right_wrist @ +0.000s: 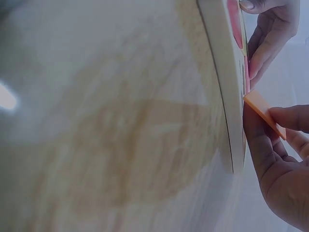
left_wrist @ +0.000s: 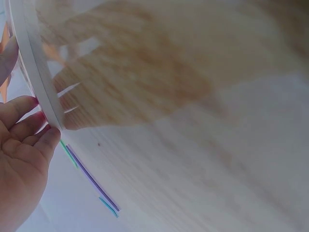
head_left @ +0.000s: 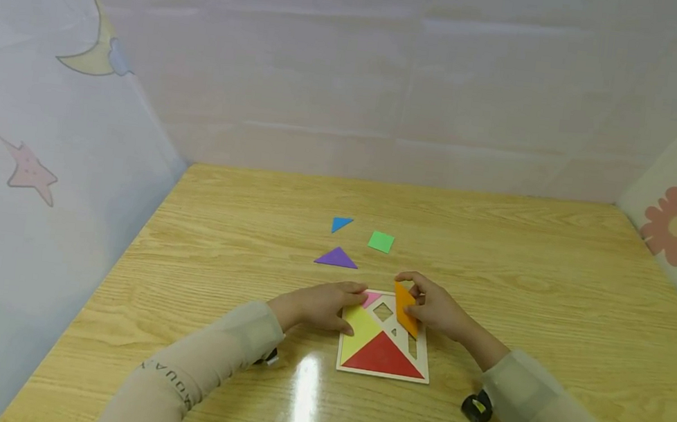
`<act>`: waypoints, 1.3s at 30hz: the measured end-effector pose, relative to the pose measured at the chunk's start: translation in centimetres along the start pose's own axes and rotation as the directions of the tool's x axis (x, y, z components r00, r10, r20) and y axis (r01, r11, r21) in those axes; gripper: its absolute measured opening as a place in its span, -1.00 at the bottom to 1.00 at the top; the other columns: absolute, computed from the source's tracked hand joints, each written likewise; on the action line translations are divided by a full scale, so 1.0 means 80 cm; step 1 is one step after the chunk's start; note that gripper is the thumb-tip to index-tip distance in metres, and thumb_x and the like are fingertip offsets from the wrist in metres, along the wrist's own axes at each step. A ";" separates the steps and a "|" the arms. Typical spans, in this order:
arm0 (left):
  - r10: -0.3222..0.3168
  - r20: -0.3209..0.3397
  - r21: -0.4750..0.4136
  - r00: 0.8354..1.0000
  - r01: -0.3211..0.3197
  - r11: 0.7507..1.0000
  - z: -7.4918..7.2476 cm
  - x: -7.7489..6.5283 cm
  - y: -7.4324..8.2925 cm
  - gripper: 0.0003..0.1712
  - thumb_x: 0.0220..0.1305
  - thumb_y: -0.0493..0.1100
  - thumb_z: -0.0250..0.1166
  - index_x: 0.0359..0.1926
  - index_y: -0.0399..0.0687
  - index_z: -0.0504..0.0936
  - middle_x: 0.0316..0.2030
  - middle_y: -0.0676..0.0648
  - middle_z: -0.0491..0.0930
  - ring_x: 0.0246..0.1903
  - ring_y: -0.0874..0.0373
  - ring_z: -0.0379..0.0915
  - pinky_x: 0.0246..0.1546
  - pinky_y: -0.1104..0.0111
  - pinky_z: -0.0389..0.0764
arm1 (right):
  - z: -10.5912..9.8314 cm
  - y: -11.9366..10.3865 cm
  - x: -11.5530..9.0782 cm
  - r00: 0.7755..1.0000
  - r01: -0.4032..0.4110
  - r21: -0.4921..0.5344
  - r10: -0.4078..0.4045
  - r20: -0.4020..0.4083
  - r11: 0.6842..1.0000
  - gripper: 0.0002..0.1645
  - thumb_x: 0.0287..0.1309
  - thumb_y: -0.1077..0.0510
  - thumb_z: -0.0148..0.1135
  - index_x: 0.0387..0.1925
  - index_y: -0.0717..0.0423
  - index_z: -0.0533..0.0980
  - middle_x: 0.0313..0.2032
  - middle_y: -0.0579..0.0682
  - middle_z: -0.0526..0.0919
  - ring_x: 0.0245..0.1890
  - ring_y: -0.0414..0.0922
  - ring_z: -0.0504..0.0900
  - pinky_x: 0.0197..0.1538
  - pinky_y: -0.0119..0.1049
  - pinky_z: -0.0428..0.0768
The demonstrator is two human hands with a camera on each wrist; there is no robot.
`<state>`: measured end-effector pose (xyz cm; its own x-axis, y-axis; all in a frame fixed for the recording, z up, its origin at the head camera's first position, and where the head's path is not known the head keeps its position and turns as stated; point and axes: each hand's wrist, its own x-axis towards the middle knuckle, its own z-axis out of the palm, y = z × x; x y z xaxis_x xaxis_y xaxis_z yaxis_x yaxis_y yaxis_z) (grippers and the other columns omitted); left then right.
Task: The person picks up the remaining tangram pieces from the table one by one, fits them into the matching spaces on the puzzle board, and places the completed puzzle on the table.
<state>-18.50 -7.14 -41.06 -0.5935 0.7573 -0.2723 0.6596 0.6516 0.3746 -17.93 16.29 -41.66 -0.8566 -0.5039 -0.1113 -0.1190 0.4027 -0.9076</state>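
My right hand (head_left: 440, 312) pinches an orange parallelogram piece (head_left: 403, 305) between thumb and fingers, tilted over the right side of a pale tangram board (head_left: 382, 375). In the right wrist view, the lower edge of the orange piece (right_wrist: 264, 116) is at or very near the board's surface. My left hand (head_left: 324, 305) rests on the board's left edge, fingers by a pink piece (head_left: 372, 299) and thumb on a yellow triangle (head_left: 365, 324). A red triangle (head_left: 383, 357) fills the near side. A diamond-shaped opening and part of another at the right show bare table.
Beyond the board lie a purple triangle (head_left: 338, 258), a green square (head_left: 381, 242) and a small blue triangle (head_left: 340, 224). Small black devices sit by both wrists, the right one (head_left: 477, 409) plainer to see. Printed cloth walls stand behind and beside the wooden table (head_left: 218, 225).
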 end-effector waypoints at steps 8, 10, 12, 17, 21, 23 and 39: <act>0.003 0.002 0.003 1.000 -0.003 1.000 0.001 0.000 -0.001 -0.22 0.06 0.04 0.21 0.24 -0.15 0.14 0.27 -0.07 0.00 0.22 0.09 -0.07 0.17 0.37 0.02 | 0.000 -0.003 -0.001 1.000 -0.002 0.003 0.002 0.024 1.000 -0.42 -0.12 0.51 0.03 0.05 0.36 0.21 -0.47 0.10 0.33 -0.59 -0.13 0.26 -0.56 -0.43 0.35; 0.004 0.002 0.001 1.000 -0.004 1.000 0.001 0.000 -0.001 -0.22 0.06 0.04 0.21 0.24 -0.16 0.15 0.26 -0.08 0.01 0.22 0.09 -0.07 0.17 0.37 0.02 | 0.000 -0.005 -0.002 1.000 -0.008 0.000 0.008 0.029 1.000 -0.42 -0.12 0.50 0.05 0.05 0.35 0.22 -0.47 0.09 0.33 -0.59 -0.12 0.26 -0.56 -0.41 0.35; 0.004 0.001 0.002 1.000 -0.004 1.000 0.002 0.000 -0.001 -0.22 0.05 0.04 0.21 0.24 -0.16 0.15 0.26 -0.09 0.01 0.22 0.09 -0.07 0.17 0.38 0.02 | 0.000 -0.006 -0.003 0.999 -0.016 -0.007 0.016 0.034 1.000 -0.42 -0.11 0.49 0.06 0.05 0.34 0.22 -0.47 0.09 0.32 -0.60 -0.13 0.24 -0.56 -0.41 0.34; 0.005 0.001 0.003 1.000 -0.005 1.000 0.002 0.001 -0.002 -0.22 0.06 0.03 0.21 0.24 -0.16 0.15 0.26 -0.09 0.01 0.22 0.08 -0.07 0.18 0.37 0.02 | -0.001 -0.007 -0.003 0.999 -0.022 -0.027 0.023 0.035 0.999 -0.44 -0.11 0.47 0.09 0.03 0.32 0.24 -0.46 0.10 0.27 -0.60 -0.13 0.21 -0.54 -0.40 0.32; 0.006 0.001 0.005 1.000 -0.006 1.000 0.001 0.002 -0.002 -0.22 0.05 0.04 0.21 0.24 -0.16 0.15 0.26 -0.09 0.01 0.22 0.08 -0.07 0.18 0.36 0.02 | -0.001 -0.007 -0.002 0.999 -0.027 -0.034 0.029 0.044 0.999 -0.44 -0.11 0.46 0.11 0.03 0.31 0.25 -0.46 0.10 0.30 -0.59 -0.12 0.24 -0.54 -0.38 0.34; 0.008 -0.001 0.006 1.000 -0.008 1.000 0.002 0.002 -0.003 -0.22 0.05 0.04 0.22 0.24 -0.16 0.15 0.26 -0.09 0.01 0.22 0.08 -0.06 0.17 0.37 0.02 | -0.001 -0.007 -0.003 0.998 -0.031 -0.039 0.033 0.052 0.999 -0.43 -0.12 0.45 0.11 0.03 0.31 0.25 -0.46 0.10 0.31 -0.59 -0.12 0.25 -0.55 -0.38 0.34; 0.007 0.001 -0.007 1.000 -0.007 1.000 0.001 0.002 -0.002 -0.22 0.05 0.03 0.22 0.24 -0.16 0.15 0.26 -0.08 0.01 0.22 0.08 -0.07 0.18 0.37 0.01 | 0.000 -0.009 -0.004 0.997 -0.040 -0.048 0.043 0.071 0.998 -0.44 -0.13 0.45 0.13 0.00 0.30 0.25 -0.47 0.09 0.30 -0.65 -0.14 0.24 -0.59 -0.41 0.33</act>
<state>-18.67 -7.11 -41.22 -0.5886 0.7616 -0.2710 0.6601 0.6463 0.3829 -17.59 16.19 -40.97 -0.8231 -0.5389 -0.1790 -0.1087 0.4590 -0.8818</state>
